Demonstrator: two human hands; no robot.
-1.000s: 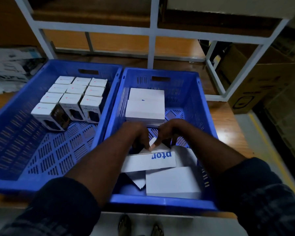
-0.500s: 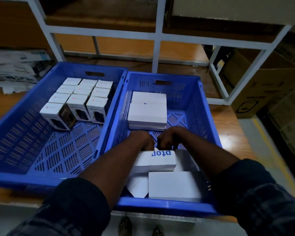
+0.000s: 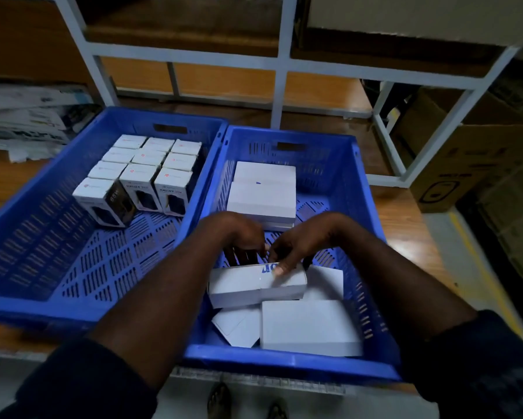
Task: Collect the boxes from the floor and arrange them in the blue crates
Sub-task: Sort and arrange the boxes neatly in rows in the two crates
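Both hands' grip (left hand [image 3: 244,237], right hand [image 3: 296,246]) clamps white box [image 3: 255,285] in right crate [image 3: 372,237].

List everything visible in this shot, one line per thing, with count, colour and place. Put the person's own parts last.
Blue crates: 2, blue, side by side on the wooden table; left crate, right crate.
Small boxes: about 12, white tops, packed in rows at the left crate's far end.
Flat boxes, stacked: at least 2, white, far end of the right crate.
Flat boxes, loose: about 4, white, near end of the right crate.
Lettered box: 1, white with blue print, tilted on the loose ones.
Shelf frame: 1, white, behind the crates.
Cardboard carton: 1, brown, far right.
Printed packaging: white, far left.
Left hand: fingers behind the lettered box.
Right hand: grip on the lettered box.
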